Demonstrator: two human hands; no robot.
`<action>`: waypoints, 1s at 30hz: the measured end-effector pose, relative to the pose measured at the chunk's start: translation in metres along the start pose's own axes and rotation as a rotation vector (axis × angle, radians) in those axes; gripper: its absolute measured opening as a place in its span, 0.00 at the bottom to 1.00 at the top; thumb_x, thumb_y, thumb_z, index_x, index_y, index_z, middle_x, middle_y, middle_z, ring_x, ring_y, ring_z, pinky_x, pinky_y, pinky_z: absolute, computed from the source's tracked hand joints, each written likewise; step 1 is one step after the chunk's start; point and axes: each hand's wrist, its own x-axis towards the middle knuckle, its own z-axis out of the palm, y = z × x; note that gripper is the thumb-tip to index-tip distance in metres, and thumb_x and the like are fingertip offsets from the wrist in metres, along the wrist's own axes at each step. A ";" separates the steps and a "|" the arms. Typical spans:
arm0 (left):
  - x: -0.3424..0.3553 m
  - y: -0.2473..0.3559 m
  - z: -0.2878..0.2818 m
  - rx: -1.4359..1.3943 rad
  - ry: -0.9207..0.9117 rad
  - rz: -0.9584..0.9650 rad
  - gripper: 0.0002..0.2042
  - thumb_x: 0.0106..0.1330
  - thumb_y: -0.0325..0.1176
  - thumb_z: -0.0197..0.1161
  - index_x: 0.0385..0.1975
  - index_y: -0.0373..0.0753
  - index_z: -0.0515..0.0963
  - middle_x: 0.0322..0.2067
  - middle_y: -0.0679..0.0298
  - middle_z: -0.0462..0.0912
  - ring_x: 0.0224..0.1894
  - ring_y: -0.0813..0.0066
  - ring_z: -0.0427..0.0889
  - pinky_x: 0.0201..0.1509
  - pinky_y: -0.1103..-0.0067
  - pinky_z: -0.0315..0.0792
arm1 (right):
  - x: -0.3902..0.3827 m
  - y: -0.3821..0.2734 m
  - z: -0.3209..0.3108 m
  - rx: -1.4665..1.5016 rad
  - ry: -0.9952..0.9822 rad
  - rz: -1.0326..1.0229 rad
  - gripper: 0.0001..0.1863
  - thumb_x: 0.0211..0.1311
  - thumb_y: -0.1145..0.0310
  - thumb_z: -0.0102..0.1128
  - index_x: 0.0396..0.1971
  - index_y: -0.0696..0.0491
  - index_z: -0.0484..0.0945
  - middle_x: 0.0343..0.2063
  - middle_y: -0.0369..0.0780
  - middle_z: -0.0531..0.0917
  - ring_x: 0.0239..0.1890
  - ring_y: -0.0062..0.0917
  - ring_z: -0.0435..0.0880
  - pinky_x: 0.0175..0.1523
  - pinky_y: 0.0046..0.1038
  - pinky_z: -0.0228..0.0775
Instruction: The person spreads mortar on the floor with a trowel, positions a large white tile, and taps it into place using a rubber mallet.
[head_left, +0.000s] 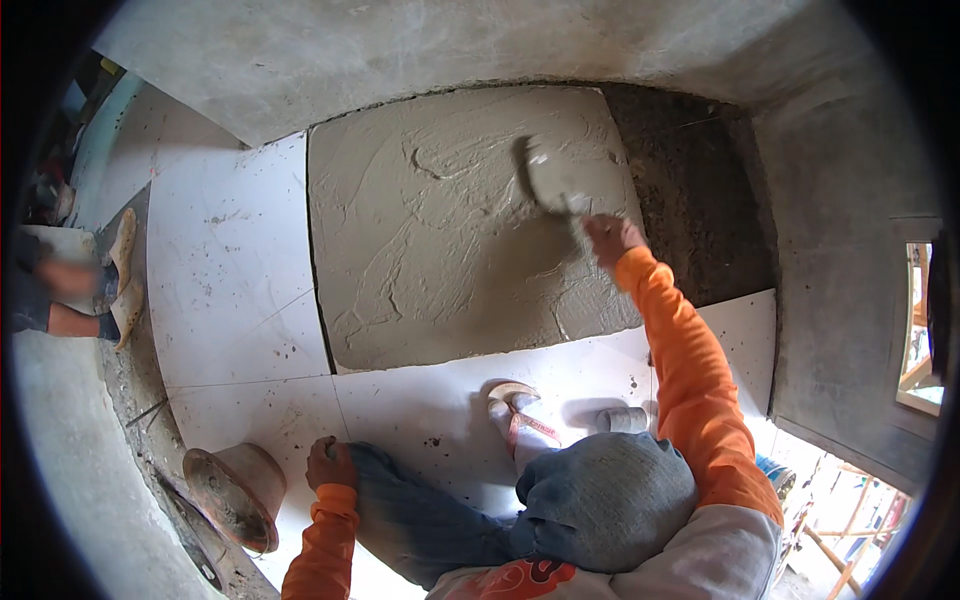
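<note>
Where mortar (400, 250) stops, tiles (230, 250) (bucket (257, 475) aboard) begin.

A room on a building site: bare cement-plastered walls (830, 160), white floor tiles (230, 250) around spread wet mortar (400, 240), and wooden poles (833, 558) outside.

Can read no wording; see only red marks (535, 428) on sock (527, 452), below right fingers (598, 230), and red-black print (528, 578) on shirt (700, 552), lower right of left fingers (322, 452).
</note>
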 end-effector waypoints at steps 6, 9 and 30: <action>-0.002 -0.010 -0.006 -0.018 0.017 0.011 0.12 0.55 0.40 0.52 0.34 0.45 0.78 0.37 0.63 0.80 0.42 0.60 0.76 0.48 0.68 0.69 | -0.072 0.022 0.008 -0.705 0.083 -0.241 0.18 0.59 0.49 0.46 0.36 0.46 0.76 0.33 0.44 0.80 0.38 0.39 0.79 0.45 0.35 0.71; -0.004 -0.004 0.004 -0.027 0.011 0.041 0.13 0.55 0.41 0.52 0.35 0.45 0.78 0.37 0.63 0.80 0.42 0.60 0.76 0.48 0.68 0.69 | -0.011 0.107 -0.054 -0.798 0.285 -0.475 0.19 0.59 0.47 0.46 0.36 0.46 0.76 0.33 0.44 0.80 0.37 0.39 0.79 0.43 0.37 0.72; -0.008 -0.012 0.005 -0.051 0.014 0.075 0.13 0.55 0.40 0.54 0.36 0.43 0.76 0.40 0.62 0.79 0.44 0.59 0.76 0.49 0.68 0.68 | -0.082 0.145 -0.058 -0.427 0.296 -0.292 0.13 0.53 0.55 0.56 0.30 0.49 0.78 0.25 0.46 0.80 0.31 0.43 0.79 0.34 0.36 0.71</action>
